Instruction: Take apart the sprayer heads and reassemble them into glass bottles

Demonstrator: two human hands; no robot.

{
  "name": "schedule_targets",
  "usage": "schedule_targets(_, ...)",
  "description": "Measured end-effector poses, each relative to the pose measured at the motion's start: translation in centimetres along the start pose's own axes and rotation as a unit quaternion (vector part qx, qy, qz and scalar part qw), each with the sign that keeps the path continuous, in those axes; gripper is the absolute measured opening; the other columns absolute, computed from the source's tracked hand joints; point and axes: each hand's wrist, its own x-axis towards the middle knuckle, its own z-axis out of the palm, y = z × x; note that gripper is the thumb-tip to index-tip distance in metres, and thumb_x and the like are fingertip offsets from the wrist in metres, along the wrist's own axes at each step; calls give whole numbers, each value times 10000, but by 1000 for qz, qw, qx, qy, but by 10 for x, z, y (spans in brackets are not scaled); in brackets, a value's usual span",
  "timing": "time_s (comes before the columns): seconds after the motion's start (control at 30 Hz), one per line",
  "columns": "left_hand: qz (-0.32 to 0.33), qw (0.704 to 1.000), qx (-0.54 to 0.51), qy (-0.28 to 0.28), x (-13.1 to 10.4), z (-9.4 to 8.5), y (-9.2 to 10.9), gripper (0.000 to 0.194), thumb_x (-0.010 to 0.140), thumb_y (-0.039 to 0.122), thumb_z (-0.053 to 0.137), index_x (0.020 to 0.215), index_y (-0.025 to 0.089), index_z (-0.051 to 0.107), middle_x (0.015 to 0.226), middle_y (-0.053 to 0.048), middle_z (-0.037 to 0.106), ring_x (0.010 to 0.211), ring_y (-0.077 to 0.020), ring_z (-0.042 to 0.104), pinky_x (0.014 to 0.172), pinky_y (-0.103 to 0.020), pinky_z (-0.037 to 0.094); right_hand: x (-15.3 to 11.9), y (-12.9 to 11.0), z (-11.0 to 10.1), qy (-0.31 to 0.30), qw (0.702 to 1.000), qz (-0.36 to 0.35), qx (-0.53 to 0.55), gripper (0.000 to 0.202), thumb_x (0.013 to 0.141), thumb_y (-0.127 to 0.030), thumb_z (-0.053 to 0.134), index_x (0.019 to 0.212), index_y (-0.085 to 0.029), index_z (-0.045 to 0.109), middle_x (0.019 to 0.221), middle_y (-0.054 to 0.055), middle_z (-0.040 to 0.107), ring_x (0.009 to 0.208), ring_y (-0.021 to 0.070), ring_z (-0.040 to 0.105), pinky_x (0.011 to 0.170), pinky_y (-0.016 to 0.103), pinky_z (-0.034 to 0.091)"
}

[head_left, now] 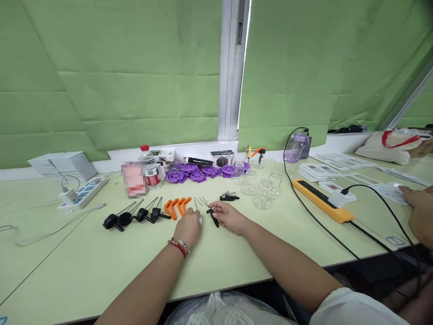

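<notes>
My right hand (228, 216) pinches a small black plastic part (213, 218) with a short crosspiece at its top, tilted just above the table. Close by on the left, my left hand (188, 226) has its fingers curled down at the tabletop; what they hold, if anything, is hidden. Thin metal pins (202, 201) lie just beyond both hands. Orange angled pieces (177, 207) sit in a row beside my left hand. Further left are black round pieces with metal rods (145, 215). Behind my right hand lie black parts (229, 198) and springs (230, 193).
Purple plastic wheels (199, 173) are piled at the back. Clear glass jars (265, 194) stand right of centre. A yellow power strip (323, 201) with cables lies on the right, a white power strip (84, 194) on the left. Another person's hand (421, 207) is at far right.
</notes>
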Motion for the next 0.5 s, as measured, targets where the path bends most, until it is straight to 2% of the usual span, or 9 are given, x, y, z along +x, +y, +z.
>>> schedule_targets(0.1,-41,999,-8,8,2,2,3,266,836,179,346,926,140,593,947,-121,554,755,-223,613,623,-321,455,0,0,0,-4,1000,3,-8,292,720,-211,622,1005,-196,560,727,-37,490,496,46,371,444,189,253)
schedule_targets(0.3,-54,998,-8,21,0,-5,5,278,863,268,345,948,150,583,978,-122,571,752,-233,612,616,-332,450,4,7,-3,-8,1000,-8,-26,296,706,-234,622,990,-185,554,712,-35,504,498,53,412,420,186,258)
schedule_targets(0.4,-33,997,7,68,-5,-13,8,312,884,309,326,1009,157,568,1040,-128,571,788,-241,607,606,-320,437,4,7,-3,-10,1000,-16,-25,296,699,-223,614,984,-179,550,710,-32,513,496,51,418,416,179,265)
schedule_targets(0.5,37,996,-19,82,-8,-16,13,378,865,324,400,1207,180,468,1122,-120,571,867,-243,600,620,-297,429,0,2,-1,-20,999,-36,-8,275,682,-201,616,947,-172,546,722,-31,519,490,46,399,411,177,265)
